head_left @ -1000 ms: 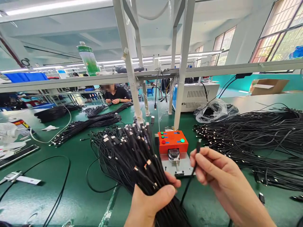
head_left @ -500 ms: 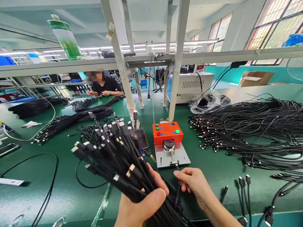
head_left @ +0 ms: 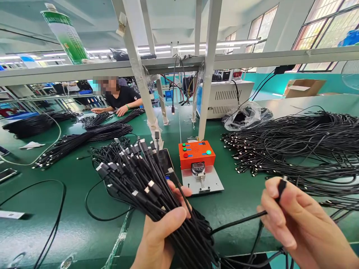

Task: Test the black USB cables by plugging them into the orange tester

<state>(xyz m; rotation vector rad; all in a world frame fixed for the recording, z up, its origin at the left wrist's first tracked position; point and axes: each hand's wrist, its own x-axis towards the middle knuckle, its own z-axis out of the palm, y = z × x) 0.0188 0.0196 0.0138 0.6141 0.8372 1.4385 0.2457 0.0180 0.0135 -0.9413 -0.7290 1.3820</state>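
A thick bundle of black USB cables (head_left: 146, 179) fills my left hand (head_left: 165, 231), whose fingers and thumb wrap round it; the connectors fan out up and to the left. At the right, my right hand (head_left: 294, 220) pinches the end of one black cable (head_left: 282, 185) between thumb and fingers, its metal tip pointing up. Its cord trails back left toward the bundle. Between the hands, farther off, stands an orange test box (head_left: 198, 154) with green and red buttons. In front of it, a small digital gauge (head_left: 198, 168) sits on a metal plate (head_left: 213, 183), with nothing held at its front.
A large pile of black cables (head_left: 294, 142) covers the right side of the green table (head_left: 92, 246). More cable bundles (head_left: 84, 138) lie at the left. Metal posts (head_left: 209, 71) rise behind the orange box. Across the table sits a person (head_left: 123, 97) in a black top.
My right hand has drawn a cable end away from the gauge fixture and moved right and nearer, turning it up. The left hand still holds the bundle. The view has shifted slightly.
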